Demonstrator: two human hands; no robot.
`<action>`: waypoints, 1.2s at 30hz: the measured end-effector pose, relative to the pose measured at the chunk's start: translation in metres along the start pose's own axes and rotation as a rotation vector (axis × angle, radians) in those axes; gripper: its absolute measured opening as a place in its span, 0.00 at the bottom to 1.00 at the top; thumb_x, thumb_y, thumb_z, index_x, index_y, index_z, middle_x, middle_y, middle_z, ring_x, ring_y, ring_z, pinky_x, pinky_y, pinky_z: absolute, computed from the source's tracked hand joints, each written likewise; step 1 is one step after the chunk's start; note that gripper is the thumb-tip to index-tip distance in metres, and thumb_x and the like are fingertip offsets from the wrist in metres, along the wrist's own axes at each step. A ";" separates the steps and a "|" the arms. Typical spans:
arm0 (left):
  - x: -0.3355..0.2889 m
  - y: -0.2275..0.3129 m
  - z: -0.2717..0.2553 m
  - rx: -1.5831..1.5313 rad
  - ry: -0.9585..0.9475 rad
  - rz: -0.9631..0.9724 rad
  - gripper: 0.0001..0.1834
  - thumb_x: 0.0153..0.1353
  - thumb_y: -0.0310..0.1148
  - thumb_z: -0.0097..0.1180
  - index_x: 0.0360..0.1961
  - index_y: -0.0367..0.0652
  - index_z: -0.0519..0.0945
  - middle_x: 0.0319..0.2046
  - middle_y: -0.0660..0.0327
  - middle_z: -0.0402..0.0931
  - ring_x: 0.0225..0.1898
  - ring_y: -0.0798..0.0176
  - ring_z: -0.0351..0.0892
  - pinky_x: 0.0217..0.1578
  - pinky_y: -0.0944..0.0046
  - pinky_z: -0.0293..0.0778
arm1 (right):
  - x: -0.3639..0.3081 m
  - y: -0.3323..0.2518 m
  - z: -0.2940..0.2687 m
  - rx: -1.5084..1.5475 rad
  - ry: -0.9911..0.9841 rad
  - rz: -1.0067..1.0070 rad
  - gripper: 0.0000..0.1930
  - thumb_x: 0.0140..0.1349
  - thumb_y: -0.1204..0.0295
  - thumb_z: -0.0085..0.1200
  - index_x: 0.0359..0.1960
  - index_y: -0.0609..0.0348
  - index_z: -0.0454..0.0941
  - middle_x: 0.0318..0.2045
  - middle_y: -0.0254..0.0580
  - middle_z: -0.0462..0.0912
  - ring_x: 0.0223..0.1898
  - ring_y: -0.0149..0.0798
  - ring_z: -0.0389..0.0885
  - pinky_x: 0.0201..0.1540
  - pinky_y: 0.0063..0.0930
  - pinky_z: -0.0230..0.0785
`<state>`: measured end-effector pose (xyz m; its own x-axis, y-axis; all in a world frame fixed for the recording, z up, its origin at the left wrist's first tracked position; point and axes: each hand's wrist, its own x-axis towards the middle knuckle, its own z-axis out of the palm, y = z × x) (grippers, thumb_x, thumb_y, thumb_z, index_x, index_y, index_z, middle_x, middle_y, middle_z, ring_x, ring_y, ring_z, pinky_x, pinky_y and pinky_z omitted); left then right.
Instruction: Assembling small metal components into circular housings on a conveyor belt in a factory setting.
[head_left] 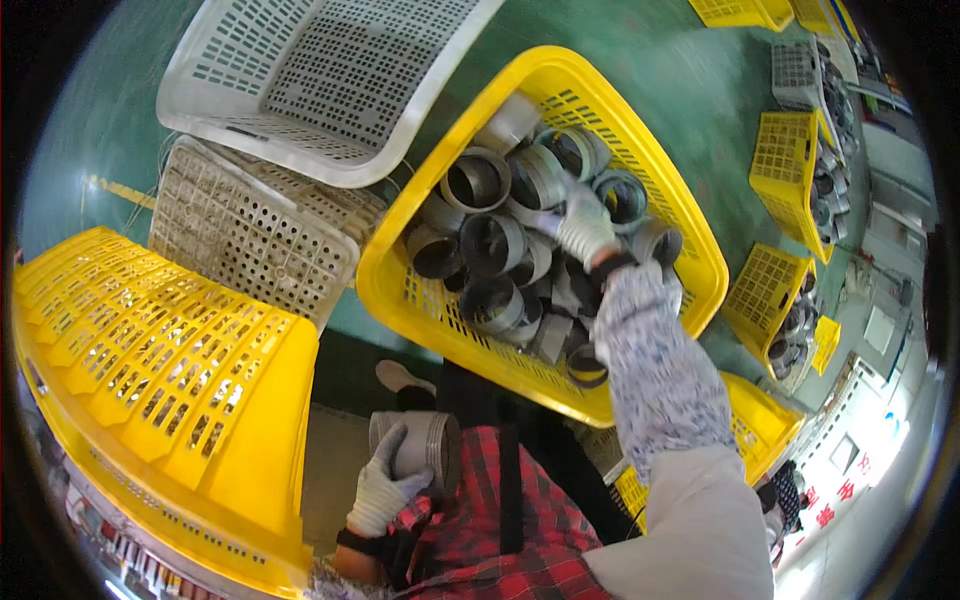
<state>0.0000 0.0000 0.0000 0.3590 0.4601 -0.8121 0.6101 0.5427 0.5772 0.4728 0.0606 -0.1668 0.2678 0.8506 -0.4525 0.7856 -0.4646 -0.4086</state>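
My left hand (388,488), in a pale knit glove, is closed round a short, wide grey pipe fitting (412,447) with a ridged end, held in front of my lap. My right hand (584,226), gloved alike, reaches into a yellow perforated basket (400,207). Its fingers are apart over the pile, touching or close to a grey pipe fitting (537,177); slight blur hides the exact contact. Several more grey ring-shaped fittings (492,243) lie in the basket at mixed angles, some showing dark open bores. My right forearm covers part of the pile.
A large yellow crate (150,350) stands close on my left. Beyond it are a dirty beige crate (240,225) and a white perforated basket (345,80). Along the right side stand several yellow baskets (785,165) of fittings on the green floor (690,120).
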 end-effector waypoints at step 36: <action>-0.024 0.006 -0.015 -0.029 0.046 -0.010 0.44 0.47 0.40 0.73 0.63 0.36 0.67 0.53 0.46 0.75 0.55 0.56 0.75 0.58 0.61 0.68 | -0.077 0.091 0.069 0.843 0.195 0.374 0.18 0.69 0.67 0.40 0.54 0.60 0.75 0.54 0.59 0.76 0.56 0.56 0.72 0.62 0.38 0.60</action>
<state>-0.0158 0.0030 0.0241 0.3198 0.4861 -0.8133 0.5928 0.5669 0.5720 0.4851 -0.0640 -0.2239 0.5697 0.6006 -0.5610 -0.0126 -0.6761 -0.7367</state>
